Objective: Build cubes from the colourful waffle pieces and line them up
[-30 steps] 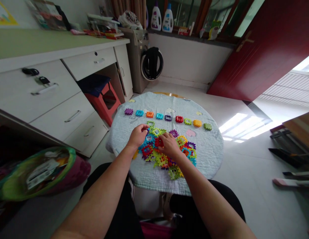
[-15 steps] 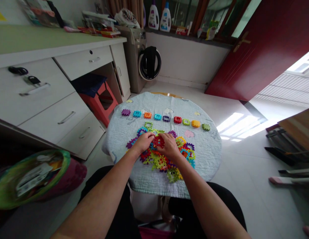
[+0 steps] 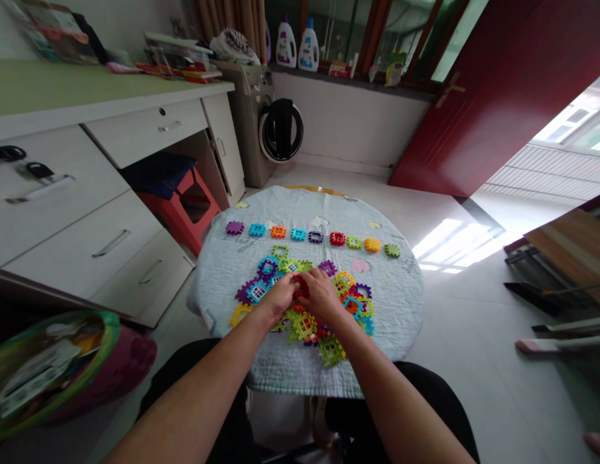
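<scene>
Between both hands, over the middle of the pile, is a red plastic building block [image 3: 302, 287] with notched edges. My left hand [image 3: 281, 298] grips its left side, fingers closed. My right hand [image 3: 323, 295] is closed on its right side and covers much of it. Around and beneath my hands lies a heap of colourful interlocking blocks: a blue window-frame piece [image 3: 257, 292] to the left, a lime-green piece [image 3: 331, 352] at the front, a purple piece [image 3: 327, 267] behind. Farther back runs a row of single blocks, with a red block [image 3: 337, 238] near its middle.
The round table wears a pale blue cloth [image 3: 222, 258]. A red stool [image 3: 193, 206] and white drawers [image 3: 106, 238] stand at the left, a waste bin [image 3: 130, 354] at the near left. Behind are a washing machine [image 3: 251, 122] with its door open and a red door [image 3: 454, 116].
The red block has tilted between my hands and more of it is hidden. My hands have drawn closer together. The whole view has shifted slightly.
</scene>
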Motion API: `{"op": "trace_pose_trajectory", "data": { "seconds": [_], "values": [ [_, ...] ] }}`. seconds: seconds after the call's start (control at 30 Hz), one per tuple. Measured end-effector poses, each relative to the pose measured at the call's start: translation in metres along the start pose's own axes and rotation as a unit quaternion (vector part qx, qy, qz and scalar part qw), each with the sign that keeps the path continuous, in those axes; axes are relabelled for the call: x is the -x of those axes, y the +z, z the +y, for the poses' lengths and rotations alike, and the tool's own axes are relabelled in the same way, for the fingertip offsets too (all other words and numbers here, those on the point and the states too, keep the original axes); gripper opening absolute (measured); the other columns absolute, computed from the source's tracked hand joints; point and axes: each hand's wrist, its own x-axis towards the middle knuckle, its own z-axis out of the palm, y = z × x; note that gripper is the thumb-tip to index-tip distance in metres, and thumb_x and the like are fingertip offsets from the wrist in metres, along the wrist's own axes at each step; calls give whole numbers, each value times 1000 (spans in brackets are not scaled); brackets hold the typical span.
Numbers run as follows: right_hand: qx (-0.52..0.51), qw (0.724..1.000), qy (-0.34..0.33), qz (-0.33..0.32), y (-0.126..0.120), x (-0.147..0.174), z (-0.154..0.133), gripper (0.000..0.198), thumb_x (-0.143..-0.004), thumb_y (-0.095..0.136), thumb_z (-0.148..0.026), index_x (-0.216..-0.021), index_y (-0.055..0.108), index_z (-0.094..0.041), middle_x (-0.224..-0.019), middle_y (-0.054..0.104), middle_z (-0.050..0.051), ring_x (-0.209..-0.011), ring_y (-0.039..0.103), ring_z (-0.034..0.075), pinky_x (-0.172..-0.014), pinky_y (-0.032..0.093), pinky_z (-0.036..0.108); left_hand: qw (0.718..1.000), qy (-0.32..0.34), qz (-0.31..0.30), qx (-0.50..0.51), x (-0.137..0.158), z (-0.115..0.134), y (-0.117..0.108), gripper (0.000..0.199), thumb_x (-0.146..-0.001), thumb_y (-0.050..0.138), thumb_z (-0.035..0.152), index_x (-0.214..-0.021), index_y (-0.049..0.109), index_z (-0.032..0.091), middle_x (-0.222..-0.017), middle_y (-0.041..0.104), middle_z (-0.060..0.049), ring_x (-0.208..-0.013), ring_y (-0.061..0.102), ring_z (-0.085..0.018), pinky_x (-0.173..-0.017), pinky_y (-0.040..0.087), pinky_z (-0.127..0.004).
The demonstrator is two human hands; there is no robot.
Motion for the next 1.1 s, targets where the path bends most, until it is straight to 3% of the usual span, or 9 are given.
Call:
{"op": "trace_pose_trajectory", "data": {
  "seconds": [0.2, 0.33, 0.53, 0.77, 0.93, 1.1],
  "values": [
    [27, 999, -8, -15, -15, -15, 29, 38, -71, 65, -24, -107, 58, -16, -99, 55, 8, -93, 49, 21, -84, 39, 31, 1000, 8, -9, -4, 6, 16, -1, 38, -71, 65, 11, -108, 57, 18, -100, 67, -6, -82, 64, -14, -67, 51, -22],
    [72, 995, 61, -4, -32, -42, 82, 43, -68, 65, -22, -110, 58, -15, -107, 54, 10, -99, 49, 22, -88, 38, 32, 996, 44, 55, -47, 3, 30, -14, 35, -71, 67, 15, -104, 59, 18, -101, 65, -5, -86, 62, -13, -67, 49, -21],
    [129, 977, 167, -4, -49, -94, 144, 51, -68, 65, -23, -118, 57, -17, -114, 55, 12, -101, 51, 25, -88, 39, 34, 996, 50, 52, -59, 0, 39, -23, 33, -71, 67, 23, -102, 60, 16, -97, 67, -6, -85, 63, -15, -69, 47, -24],
    [150, 971, 183, -41, -53, -135, 161, 54, -68, 66, -27, -121, 57, -21, -122, 52, 12, -108, 49, 29, -86, 41, 35, 995, 53, 60, -65, -4, 41, -29, 32, -69, 67, 26, -99, 61, 17, -93, 68, -5, -87, 63, -16, -70, 46, -25],
    [175, 961, 185, -106, -48, -142, 168, 53, -68, 67, -29, -120, 58, -22, -124, 53, 12, -108, 51, 31, -84, 43, 37, 994, 53, 61, -66, -5, 41, -32, 31, -71, 65, 27, -100, 61, 17, -93, 68, -5, -88, 63, -16, -70, 46, -25],
    [177, 960, 184, -113, -45, -145, 173, 55, -68, 68, -31, -121, 58, -24, -121, 57, 11, -108, 53, 30, -84, 44, 36, 994, 59, 61, -63, -5, 40, -32, 30, -71, 66, 27, -100, 61, 17, -92, 68, -5, -86, 63, -15, -69, 46, -24]
  ]
}}
